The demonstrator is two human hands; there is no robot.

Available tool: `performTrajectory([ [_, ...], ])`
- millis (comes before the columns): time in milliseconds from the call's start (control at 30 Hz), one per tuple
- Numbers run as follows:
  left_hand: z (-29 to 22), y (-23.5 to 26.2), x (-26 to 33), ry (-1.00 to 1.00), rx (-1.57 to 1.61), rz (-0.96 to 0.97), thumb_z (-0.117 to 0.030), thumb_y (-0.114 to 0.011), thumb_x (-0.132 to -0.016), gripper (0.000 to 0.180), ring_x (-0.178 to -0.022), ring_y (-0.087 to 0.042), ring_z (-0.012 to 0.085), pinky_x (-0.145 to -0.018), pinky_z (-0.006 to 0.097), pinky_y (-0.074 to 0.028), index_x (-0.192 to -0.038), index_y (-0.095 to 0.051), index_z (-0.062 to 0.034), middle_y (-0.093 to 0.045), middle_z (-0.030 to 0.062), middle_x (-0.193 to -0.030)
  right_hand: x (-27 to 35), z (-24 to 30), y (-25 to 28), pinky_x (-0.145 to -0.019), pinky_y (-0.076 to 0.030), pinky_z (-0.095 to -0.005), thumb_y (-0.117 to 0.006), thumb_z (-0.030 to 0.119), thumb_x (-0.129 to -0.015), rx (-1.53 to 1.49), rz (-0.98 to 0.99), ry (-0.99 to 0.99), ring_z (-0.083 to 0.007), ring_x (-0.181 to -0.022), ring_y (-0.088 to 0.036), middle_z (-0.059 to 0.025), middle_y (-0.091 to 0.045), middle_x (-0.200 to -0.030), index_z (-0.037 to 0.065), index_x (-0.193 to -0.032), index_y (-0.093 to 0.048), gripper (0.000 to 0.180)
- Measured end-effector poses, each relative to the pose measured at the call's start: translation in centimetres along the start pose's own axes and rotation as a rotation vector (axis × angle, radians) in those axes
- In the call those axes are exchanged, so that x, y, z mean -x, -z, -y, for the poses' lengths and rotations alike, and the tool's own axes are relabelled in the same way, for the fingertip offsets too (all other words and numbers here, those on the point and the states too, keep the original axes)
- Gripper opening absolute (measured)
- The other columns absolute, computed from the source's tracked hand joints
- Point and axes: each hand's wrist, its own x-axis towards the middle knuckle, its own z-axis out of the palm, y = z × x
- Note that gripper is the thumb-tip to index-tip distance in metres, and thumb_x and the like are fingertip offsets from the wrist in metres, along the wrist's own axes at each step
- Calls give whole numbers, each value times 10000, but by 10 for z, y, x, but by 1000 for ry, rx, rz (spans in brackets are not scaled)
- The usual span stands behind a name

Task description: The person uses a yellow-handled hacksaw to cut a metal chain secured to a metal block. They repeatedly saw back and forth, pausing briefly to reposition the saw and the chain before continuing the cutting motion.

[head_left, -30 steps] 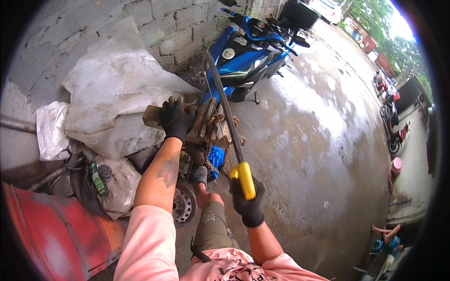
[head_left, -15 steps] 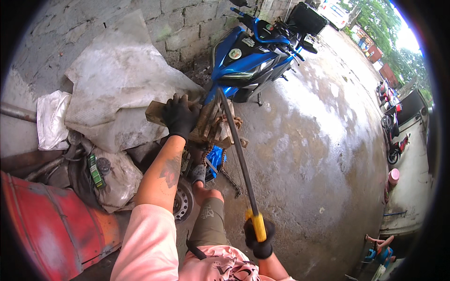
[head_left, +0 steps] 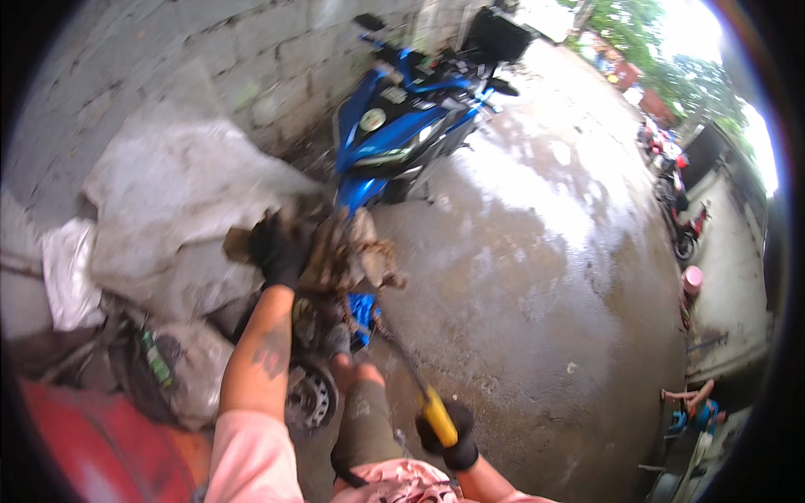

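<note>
My left hand [head_left: 282, 250], in a black glove, grips a squared wood block [head_left: 238, 244] from above, its fingers bent over the wood. The block sits beside a worn wooden stand [head_left: 323, 267] with a rusty chain [head_left: 381, 253] wrapped round it. In my right hand [head_left: 449, 436], also black-gloved, is the yellow handle of a saw [head_left: 438, 417]. Its long dark frame slants up and forward toward the stand. Motion blur hides its far end and blade, so I cannot tell whether it touches the wood.
A blue scooter [head_left: 394, 138] stands just beyond the stand, near a block wall [head_left: 243, 59]. Grey sheeting [head_left: 159, 201], sacks [head_left: 193, 360] and a red metal drum [head_left: 92, 444] crowd the left. A wheel [head_left: 312, 394] lies by my leg. Wet concrete [head_left: 537, 277] stretches right.
The whole view has shifted, so the scooter and stand appear further left and blurred. My right hand and the saw handle have swung slightly left and lower, the handle tilting more. My left hand stays on the block.
</note>
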Motion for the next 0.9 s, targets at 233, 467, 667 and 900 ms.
performTrajectory([
  [233, -37, 26, 8, 106, -58, -3, -442, -622, -889, 644, -1147, -616, 417, -974, 518, -494, -1303, -579, 50, -622, 252, -1269, -75, -10, -21, -540, -471, -373, -782, 111, -841, -133, -3, 38, -320, -595, -627, -123, -620, -712, 64, -893, -686, 119],
  [467, -30, 26, 2, 119, -65, 30, -418, -629, -871, 609, -1071, -653, 391, -901, 504, -529, -1277, -599, 35, -661, 211, -1176, -66, -28, -28, -640, -528, -406, -804, 141, -840, -177, 89, 25, -341, -703, -684, -159, -691, -848, 77, -1005, -719, 197],
  [667, -34, 30, 5, 142, -72, 3, -413, -623, -873, 612, -1058, -662, 389, -893, 505, -532, -1282, -600, 42, -670, 212, -1152, -5, 7, 24, -531, -499, -390, -806, 125, -788, -136, -3, -60, -314, -590, -651, -111, -651, -717, 101, -882, -721, 129],
  [900, -37, 16, 5, 88, -34, -35, -413, -621, -875, 568, -1024, -677, 389, -864, 504, -542, -1220, -627, 39, -682, 215, -1123, -105, -37, -35, -675, -530, -374, -798, 157, -868, -383, 92, -131, -319, -722, -679, -135, -702, -860, 51, -1048, -710, 226],
])
